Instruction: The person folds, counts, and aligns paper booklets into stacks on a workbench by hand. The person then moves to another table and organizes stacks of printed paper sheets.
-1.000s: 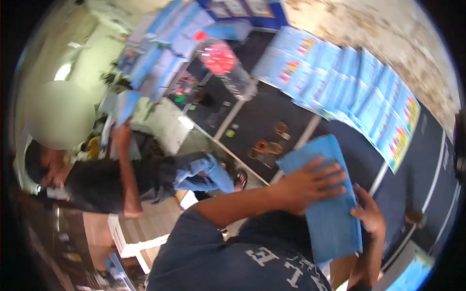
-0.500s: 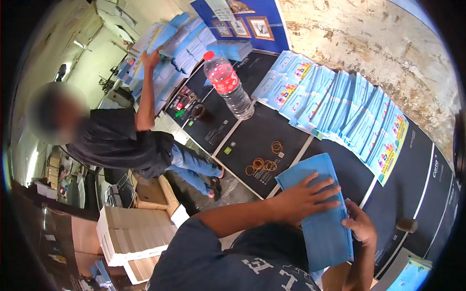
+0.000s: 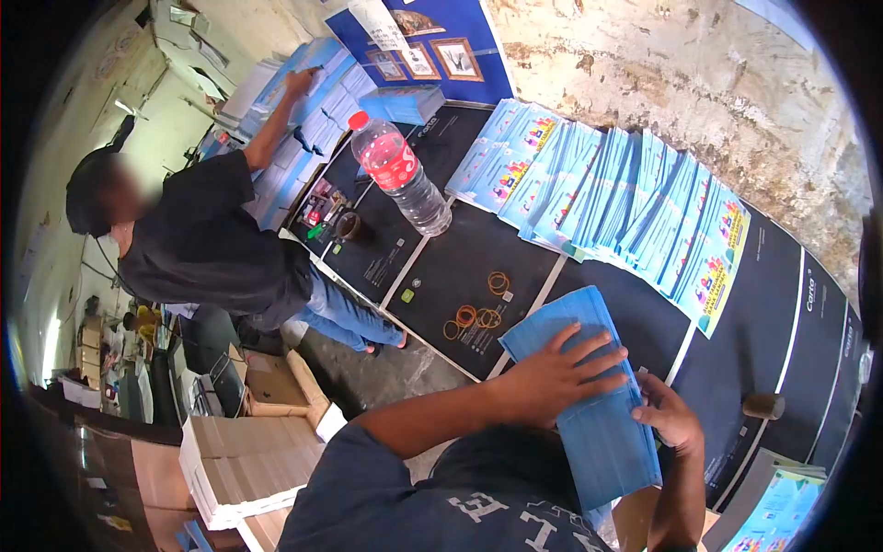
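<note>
A blue stack of booklets (image 3: 612, 451) is held against the front of my body, tilted over the table's near edge. My left hand (image 3: 561, 373) lies flat across its upper part with the fingers spread. At the stack's right edge, my right hand (image 3: 670, 414) grips the side with the thumb on the near face; some of its fingers are hidden behind. Beyond the stack, a long fanned row of light-blue printed booklets (image 3: 598, 198) lies on the black-topped table (image 3: 635, 299). Several rubber bands (image 3: 474, 317) lie left of the stack.
A water bottle (image 3: 400, 175) stands on the table near a dark cup (image 3: 349, 226). A brown cylindrical object (image 3: 763, 406) lies at right, above more printed sheets (image 3: 782, 506). Another person (image 3: 202, 239) reaches toward piled blue papers (image 3: 317, 129). Cardboard boxes (image 3: 248, 460) stand at lower left.
The view has shifted slightly, so the table items appear further left. My hands keep the same hold on the stack. The other person's arm still reaches to the piled papers.
</note>
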`<move>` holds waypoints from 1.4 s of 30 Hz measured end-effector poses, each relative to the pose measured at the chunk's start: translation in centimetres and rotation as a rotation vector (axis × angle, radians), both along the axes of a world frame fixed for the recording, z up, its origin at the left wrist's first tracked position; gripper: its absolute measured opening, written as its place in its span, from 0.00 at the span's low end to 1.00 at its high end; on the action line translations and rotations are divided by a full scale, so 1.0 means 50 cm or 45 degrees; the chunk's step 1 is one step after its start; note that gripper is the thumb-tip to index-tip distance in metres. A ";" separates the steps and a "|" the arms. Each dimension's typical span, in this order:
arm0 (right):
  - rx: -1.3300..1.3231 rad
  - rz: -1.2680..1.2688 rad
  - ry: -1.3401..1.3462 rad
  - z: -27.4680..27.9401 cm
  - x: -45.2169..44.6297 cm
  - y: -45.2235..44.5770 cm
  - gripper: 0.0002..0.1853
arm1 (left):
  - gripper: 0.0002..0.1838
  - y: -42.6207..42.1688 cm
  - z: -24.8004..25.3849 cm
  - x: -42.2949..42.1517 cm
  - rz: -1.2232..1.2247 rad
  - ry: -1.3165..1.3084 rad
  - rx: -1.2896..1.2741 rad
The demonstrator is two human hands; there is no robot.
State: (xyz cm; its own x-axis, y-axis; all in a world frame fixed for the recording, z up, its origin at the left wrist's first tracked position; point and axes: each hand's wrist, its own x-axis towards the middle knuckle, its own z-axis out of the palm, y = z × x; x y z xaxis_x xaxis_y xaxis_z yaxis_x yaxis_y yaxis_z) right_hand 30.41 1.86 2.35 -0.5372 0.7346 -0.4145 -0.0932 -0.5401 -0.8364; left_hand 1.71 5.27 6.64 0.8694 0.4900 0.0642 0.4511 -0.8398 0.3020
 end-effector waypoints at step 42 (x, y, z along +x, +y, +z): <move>0.226 0.195 -0.319 -0.018 0.019 0.011 0.52 | 0.52 0.006 0.016 0.023 0.007 0.141 0.032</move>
State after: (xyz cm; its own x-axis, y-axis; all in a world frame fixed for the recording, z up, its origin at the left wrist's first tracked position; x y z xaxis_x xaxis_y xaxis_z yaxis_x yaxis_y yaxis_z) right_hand 31.34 2.43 1.46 -0.5445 0.7259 -0.4202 0.1977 -0.3758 -0.9054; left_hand 2.85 5.58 7.43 0.8692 0.4940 -0.0199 0.4850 -0.8441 0.2286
